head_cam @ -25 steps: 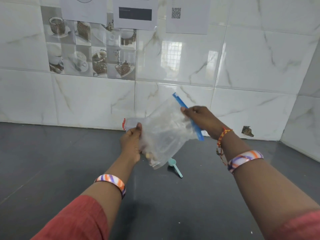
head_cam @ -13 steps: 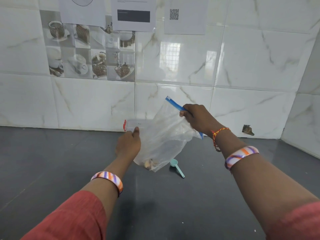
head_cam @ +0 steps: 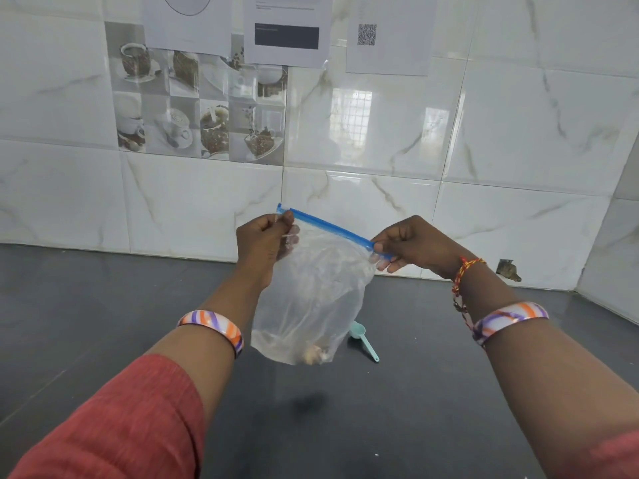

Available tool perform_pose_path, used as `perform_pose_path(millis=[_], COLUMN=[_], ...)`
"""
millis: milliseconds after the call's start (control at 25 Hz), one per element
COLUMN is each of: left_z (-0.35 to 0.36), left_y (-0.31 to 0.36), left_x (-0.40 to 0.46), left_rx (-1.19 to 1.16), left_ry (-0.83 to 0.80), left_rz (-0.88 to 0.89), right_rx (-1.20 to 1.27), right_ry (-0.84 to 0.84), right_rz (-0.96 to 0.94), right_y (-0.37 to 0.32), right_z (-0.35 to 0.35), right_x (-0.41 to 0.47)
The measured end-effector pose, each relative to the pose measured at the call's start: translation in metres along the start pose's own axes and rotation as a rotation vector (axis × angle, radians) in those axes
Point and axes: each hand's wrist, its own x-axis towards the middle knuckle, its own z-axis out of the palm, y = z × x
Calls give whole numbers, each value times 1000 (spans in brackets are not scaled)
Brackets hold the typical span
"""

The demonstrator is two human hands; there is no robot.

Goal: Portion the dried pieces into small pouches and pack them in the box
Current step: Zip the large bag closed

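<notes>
Head view: both hands pinch bag (head_cam: 311, 292) by its zip (head_cam: 328, 227).
Left hand (head_cam: 264, 243): moved from bag's side up to zip's end.
Right hand (head_cam: 411, 247): grips other end.
Meaning: bag hangs level, probably ready to open.

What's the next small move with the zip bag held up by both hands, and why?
Probably pull the blue zip strip apart to open the bag. The left hand and right hand pinch its two ends, the bag hangs above the counter, the dried pieces sit at its bottom, and the scoop lies unused.

Home kitchen — glossy marble-look wall tiles (head_cam: 518, 126), coffee-cup picture tiles (head_cam: 200, 108), dark stone counter (head_cam: 86, 305)
</notes>
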Motion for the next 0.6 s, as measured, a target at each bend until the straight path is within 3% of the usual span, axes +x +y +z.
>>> perform_pose_path(millis=[160,320,480,600], left_z=[10,18,28,30], left_y=[-1,2,1,2], left_x=[0,-2,-7,-9], left_rx=[-25,127,175,205], left_ry=[87,42,-116,-131], left_rz=[-5,74,143,182], right_rx=[-92,-524,-263,-51], right_ry=[268,387,310,375], right_rz=[36,150,-157,-193], right_y=[-6,-14,-49,-59], right_z=[5,14,46,57], right_x=[10,20,28,32])
